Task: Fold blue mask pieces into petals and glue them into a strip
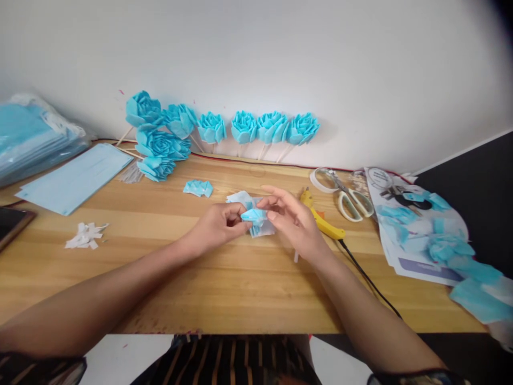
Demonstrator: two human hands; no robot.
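Note:
Between both hands is a small folded blue fabric piece (254,215), held above the wooden table (224,289). My left hand (219,225) pinches its left end between thumb and fingers. My right hand (290,214) has its thumb and a fingertip at the right end, with the other fingers raised. Under the hands lie several blue and white fabric pieces (262,229), partly hidden. A folded blue piece (197,187) rests on the table to the left. Just right of my right hand lies a yellow hot glue gun (326,227) with a black cord.
Several blue fabric flowers on sticks (243,127) lean against the wall. Scissors (348,195) and a roll of tape (323,180) lie at the right, near printed sheets (417,262) with blue scraps. Blue sheets (76,176), white strips (86,236) and a phone (14,224) lie left.

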